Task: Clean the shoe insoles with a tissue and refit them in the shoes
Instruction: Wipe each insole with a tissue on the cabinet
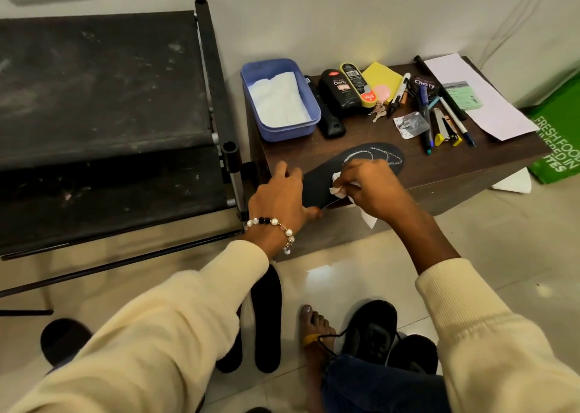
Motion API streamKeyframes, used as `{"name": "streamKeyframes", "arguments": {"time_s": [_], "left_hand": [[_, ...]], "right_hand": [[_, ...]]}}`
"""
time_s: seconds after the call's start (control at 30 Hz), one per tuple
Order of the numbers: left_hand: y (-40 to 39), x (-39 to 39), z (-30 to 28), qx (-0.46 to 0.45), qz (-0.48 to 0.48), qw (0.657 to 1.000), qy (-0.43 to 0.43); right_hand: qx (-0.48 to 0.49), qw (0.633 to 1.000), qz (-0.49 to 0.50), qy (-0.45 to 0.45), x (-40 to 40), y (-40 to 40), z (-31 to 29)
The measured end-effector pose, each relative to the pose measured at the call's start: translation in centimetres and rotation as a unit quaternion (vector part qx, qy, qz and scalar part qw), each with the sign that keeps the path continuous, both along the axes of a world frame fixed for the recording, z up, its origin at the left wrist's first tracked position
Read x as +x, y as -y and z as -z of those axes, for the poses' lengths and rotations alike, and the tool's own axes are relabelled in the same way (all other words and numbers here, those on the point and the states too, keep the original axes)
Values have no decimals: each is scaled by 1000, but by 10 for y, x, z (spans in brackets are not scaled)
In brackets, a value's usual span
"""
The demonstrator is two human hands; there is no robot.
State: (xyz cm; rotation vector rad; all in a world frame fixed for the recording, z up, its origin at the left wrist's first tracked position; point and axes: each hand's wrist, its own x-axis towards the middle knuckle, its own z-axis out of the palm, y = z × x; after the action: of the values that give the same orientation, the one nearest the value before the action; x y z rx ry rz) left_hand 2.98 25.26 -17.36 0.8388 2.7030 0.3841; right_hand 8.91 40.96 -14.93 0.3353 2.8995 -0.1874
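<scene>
The left hand (277,197) reaches forward from a cream sleeve, a beaded bracelet (276,225) on the wrist, its fingers curled over the near end of the black insole (348,169), thumb under the edge; the grip is closed on it. The insole lies on the front edge of the brown bench (455,169), its heel end overhanging. To the right, the right hand (373,189) bends down at the wrist, pinching a crumpled white tissue (340,186) against the insole's surface.
</scene>
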Motion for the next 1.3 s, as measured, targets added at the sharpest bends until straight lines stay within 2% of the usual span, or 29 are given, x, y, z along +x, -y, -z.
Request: {"name": "streamKeyframes", "arguments": {"time_s": [0.1,0.27,0.4,0.53,0.67,0.8,0.9,0.97,1.03,1.2,1.3], "left_hand": [[0,1,-1,-1,3,1000,2],[1,1,-2,1,4,1000,4],[1,0,-1,4,4,1000,4],[1,1,-2,0,2,1000,1],[1,1,-2,-3,2,1000,1],[0,1,0,-6,3,1000,1],[0,0,-1,-7,0,1000,-3],[0,1,-1,-5,-1,1000,-6],[0,1,-1,-5,0,1000,-6],[-1,1,-2,-9,8,1000,-4],[-1,1,-2,-13,12,1000,-5]], "right_hand": [[-11,1000,28,-6,-1,-2,0],[-20,993,75,-87,6,-1,6],[21,995,94,28,-6,4,1],[26,998,62,-4,-3,4,-1],[28,996,73,33,-7,3,-7],[36,986,127,104,-13,6,-5],[52,996,68,-4,-10,14,4],[35,999,-1,-16,-5,16,4],[20,1000,-19,-4,-6,9,1],[46,987,143,51,0,-15,2],[35,990,140,9,-2,-8,7]]}}
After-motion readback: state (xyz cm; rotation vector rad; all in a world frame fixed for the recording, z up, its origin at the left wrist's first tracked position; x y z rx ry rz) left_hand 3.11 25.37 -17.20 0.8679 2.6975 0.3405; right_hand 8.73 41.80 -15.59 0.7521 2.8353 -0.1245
